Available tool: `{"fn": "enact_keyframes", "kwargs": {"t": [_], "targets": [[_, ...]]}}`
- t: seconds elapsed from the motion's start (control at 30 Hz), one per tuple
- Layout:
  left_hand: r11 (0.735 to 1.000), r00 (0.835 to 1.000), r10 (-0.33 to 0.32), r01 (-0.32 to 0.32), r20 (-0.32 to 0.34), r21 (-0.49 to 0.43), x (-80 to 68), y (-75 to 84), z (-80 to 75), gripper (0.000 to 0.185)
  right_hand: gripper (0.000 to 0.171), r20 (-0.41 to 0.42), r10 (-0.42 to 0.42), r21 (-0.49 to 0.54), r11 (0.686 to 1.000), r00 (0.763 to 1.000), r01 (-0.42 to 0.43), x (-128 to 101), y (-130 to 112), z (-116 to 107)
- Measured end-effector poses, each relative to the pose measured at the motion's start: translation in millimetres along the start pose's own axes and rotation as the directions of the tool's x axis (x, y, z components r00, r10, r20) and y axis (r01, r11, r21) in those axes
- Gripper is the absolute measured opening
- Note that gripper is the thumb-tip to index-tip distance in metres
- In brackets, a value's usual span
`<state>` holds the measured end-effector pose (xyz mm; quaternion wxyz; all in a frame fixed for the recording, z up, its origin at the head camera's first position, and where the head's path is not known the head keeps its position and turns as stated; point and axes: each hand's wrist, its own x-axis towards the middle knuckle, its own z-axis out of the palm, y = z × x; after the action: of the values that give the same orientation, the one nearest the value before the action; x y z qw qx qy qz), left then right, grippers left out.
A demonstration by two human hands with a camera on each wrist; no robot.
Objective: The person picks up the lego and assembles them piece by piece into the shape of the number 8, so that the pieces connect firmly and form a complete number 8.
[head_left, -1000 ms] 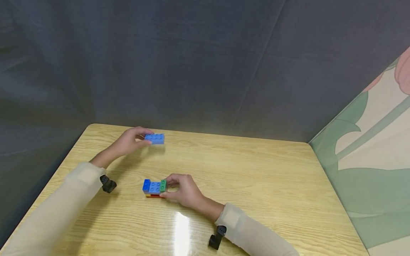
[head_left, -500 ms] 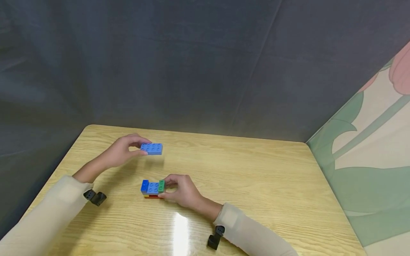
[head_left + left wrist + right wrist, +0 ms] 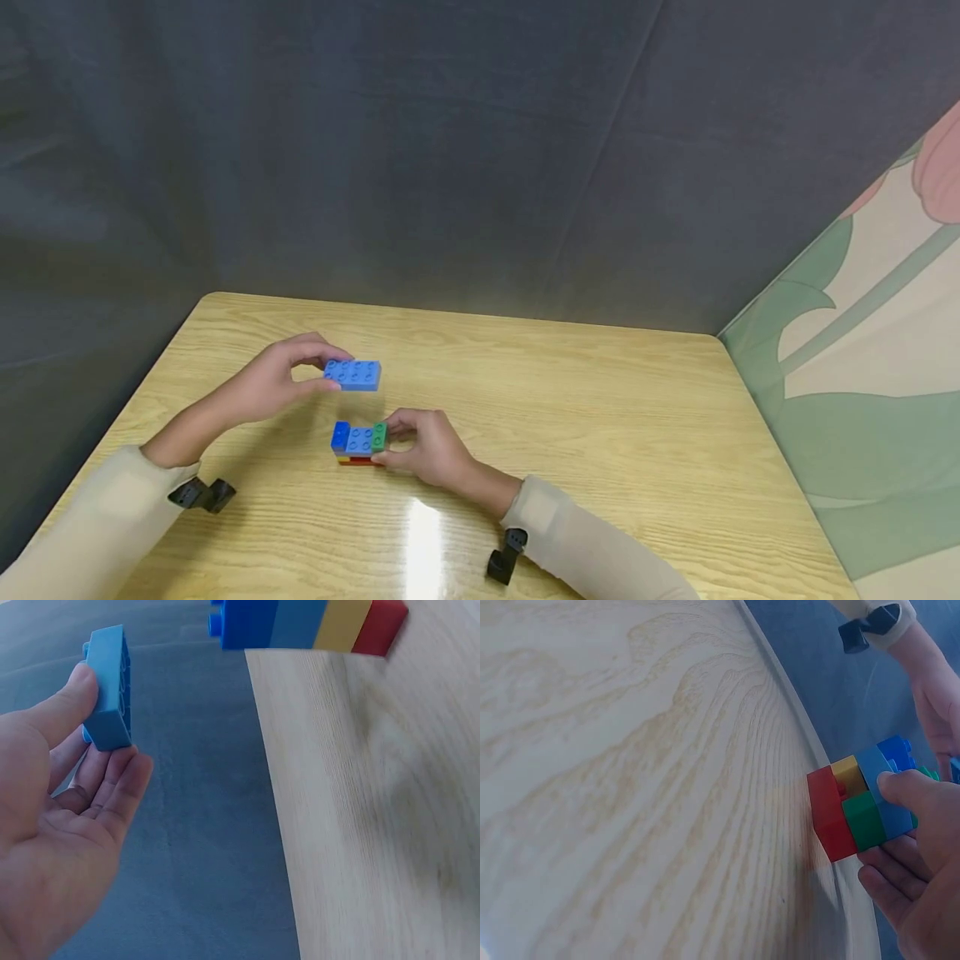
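My left hand [image 3: 266, 385] pinches a light blue eight-stud toy brick [image 3: 353, 376] by its left end, thumb on the near side. The brick is level in the air, just beyond and above a small stack of bricks [image 3: 360, 440]. At the stack's right end my right hand [image 3: 433, 450] grips it between thumb and fingers. The right wrist view shows a red brick [image 3: 829, 817] at the bottom, then yellow [image 3: 846, 776] and green [image 3: 864, 823] side by side, then light blue. On top, a dark blue brick [image 3: 341, 435] and a green brick [image 3: 379, 436] sit at opposite ends.
The stack stands on a light wood table [image 3: 570, 417] left of the middle. A dark curtain [image 3: 465, 150] hangs behind the far edge, and a flower-patterned cloth [image 3: 870, 375] lies along the right side. Both sleeves carry small black wrist cameras [image 3: 202, 494].
My left hand has brought the light blue brick nearer, from the table's far edge toward the stack. My right hand keeps its hold on the stack, nearly still.
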<state>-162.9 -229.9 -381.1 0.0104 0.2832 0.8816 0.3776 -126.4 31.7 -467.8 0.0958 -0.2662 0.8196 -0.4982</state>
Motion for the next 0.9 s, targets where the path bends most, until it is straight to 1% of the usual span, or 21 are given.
{"fn": "enact_keyframes", "kwargs": {"t": [0.07,0.23,0.33,0.43,0.63,0.73,0.9], "targets": [[1.000,1.000,0.006,-0.006,-0.004,-0.009,-5.2,2.2,1.7,0.036,0.027,0.001,-0.002,0.000,1.000,1.000,0.002,0,0,0],[0.998,0.999,0.045,-0.045,-0.014,-0.049,-16.6,5.5,8.8,0.034,0.026,0.002,-0.002,0.008,1.000,1.000,0.002,0,0,0],[0.996,0.999,0.053,-0.054,-0.008,-0.075,-22.0,6.7,13.9,0.035,0.027,0.003,-0.005,0.008,1.000,1.000,0.005,0,0,0],[0.994,0.999,0.042,-0.042,0.002,-0.096,-26.7,7.1,19.8,0.034,0.027,0.003,-0.009,0.003,1.000,1.000,0.009,0,0,-1],[0.993,0.999,-0.007,0.013,0.050,-0.117,-34.1,4.3,33.1,0.032,0.029,0.005,0.002,-0.011,1.000,1.000,-0.002,1,0,0],[0.990,0.998,-0.012,0.020,0.060,-0.136,-35.9,2.7,37.2,0.032,0.029,0.003,0.003,-0.006,1.000,1.000,-0.003,1,0,1],[0.990,0.998,-0.012,0.021,0.062,-0.142,-38.0,0.7,40.3,0.032,0.029,0.000,0.006,0.012,1.000,1.000,-0.006,1,1,1]]}}
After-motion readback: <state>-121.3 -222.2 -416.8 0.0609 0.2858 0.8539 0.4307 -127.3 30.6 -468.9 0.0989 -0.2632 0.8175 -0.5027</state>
